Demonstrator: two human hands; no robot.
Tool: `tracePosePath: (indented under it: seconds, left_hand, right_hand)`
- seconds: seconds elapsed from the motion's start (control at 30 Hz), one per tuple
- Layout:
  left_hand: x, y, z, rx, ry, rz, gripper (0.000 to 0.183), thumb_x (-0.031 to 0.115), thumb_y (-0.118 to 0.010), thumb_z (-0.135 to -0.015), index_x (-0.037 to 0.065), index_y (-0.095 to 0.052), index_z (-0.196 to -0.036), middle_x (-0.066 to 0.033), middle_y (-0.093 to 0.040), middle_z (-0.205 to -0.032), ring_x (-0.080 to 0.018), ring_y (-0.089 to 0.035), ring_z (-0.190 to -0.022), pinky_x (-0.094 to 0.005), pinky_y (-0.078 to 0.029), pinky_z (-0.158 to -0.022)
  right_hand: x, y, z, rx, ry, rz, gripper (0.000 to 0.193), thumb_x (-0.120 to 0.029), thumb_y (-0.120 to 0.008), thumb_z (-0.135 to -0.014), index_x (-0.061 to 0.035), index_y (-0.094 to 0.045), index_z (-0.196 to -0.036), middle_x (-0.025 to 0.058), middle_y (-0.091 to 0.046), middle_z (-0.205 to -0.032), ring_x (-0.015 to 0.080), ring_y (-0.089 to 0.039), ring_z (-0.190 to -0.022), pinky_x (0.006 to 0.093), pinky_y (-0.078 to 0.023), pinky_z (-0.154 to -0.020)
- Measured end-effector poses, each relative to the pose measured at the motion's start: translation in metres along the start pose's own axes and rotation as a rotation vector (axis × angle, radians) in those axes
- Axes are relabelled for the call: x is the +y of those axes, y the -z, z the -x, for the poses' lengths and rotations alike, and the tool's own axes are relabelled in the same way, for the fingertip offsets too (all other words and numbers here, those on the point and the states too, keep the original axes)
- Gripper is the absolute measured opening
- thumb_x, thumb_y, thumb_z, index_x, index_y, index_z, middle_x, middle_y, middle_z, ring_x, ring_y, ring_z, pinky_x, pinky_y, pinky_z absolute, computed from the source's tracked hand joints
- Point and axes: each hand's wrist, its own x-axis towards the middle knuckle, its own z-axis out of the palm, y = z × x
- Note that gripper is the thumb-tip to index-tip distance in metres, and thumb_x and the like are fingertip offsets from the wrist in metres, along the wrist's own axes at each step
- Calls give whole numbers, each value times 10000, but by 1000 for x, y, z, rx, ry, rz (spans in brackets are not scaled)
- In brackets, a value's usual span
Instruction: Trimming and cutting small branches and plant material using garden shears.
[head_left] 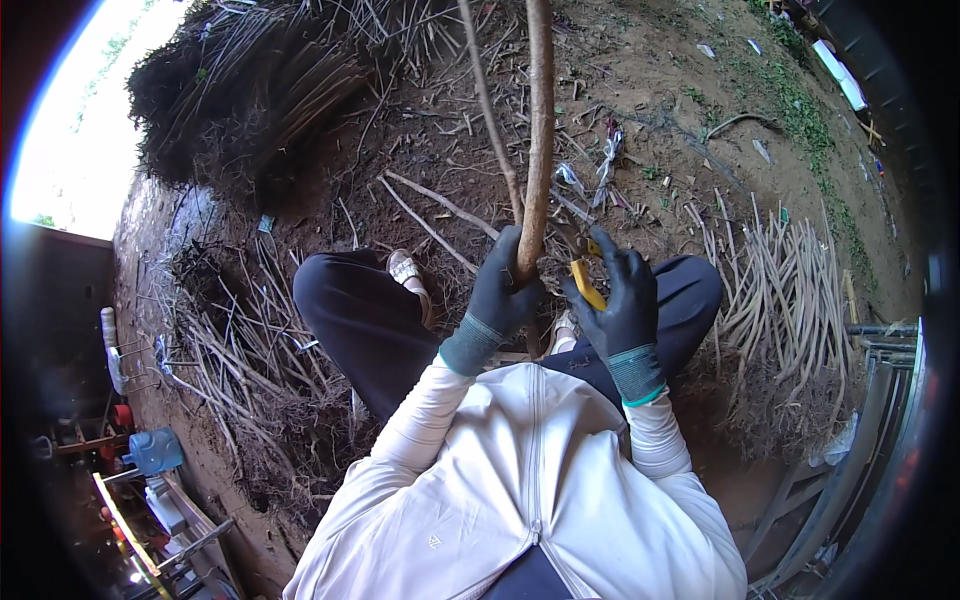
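Note:
My left hand (pixel 500 288), in a dark work glove, is closed around a long woody stem (pixel 540 120) that stands nearly upright in front of me. A thinner stem (pixel 484 95) rises beside it and runs down to the same glove. In my right hand (pixel 625 300), also gloved, is a pair of pruning shears with yellow handles (pixel 587 286). The shears' head is close to the right of the thick stem, but whether the blades touch it I cannot tell. The stem's lower end is mostly hidden behind my left hand and jacket.
Rooted saplings lie heaped on my left (pixel 240 370) and in a row on my right (pixel 785 290). A big dark root pile (pixel 250 100) stands far left. Plastic scraps (pixel 608 160) litter the soil. A blue jug (pixel 155 451) is at lower left, a metal frame (pixel 870 420) at right.

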Motion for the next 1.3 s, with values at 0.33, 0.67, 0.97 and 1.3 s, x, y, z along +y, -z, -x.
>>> tracePosePath:
  seconds: [0.33,0.67,0.97,1.3]
  left_hand:
    - [14,3,10,-242,312,675,649,250,-734,-734,50,-389,-1246,-35,-508,-951,-96,-512,-718,-232,-454,-597]
    - [21,11,12,-324,347,723,633,273,-744,-739,46,-385,-1208,-40,-505,-942,-111,-523,-723,-250,-464,-591]
    - [15,8,8,-422,309,927,634,354,-767,-705,41,-423,-1136,-36,-517,-908,-95,-525,-707,-221,-457,-596]
    - [17,1,16,-222,321,660,703,239,-733,-742,32,-351,-1295,-44,-547,-915,-101,-548,-694,-235,-478,-589]
  right_hand:
    - [-7,19,0,-98,1,-142,627,-253,-728,-747,-107,-477,-1302,160,-553,-995,313,-555,-918,389,-442,-795]
    - [-29,27,6,-210,-285,-455,472,-357,-678,-822,20,-591,-1092,149,-664,-808,214,-656,-690,325,-493,-602]
    - [-23,25,-3,5,27,-44,588,-394,-694,-767,-79,-516,-1230,139,-566,-926,296,-566,-846,389,-434,-736]
    - [-28,19,-3,25,-15,72,585,-330,-731,-736,-95,-512,-1224,133,-503,-883,303,-525,-796,404,-413,-705]
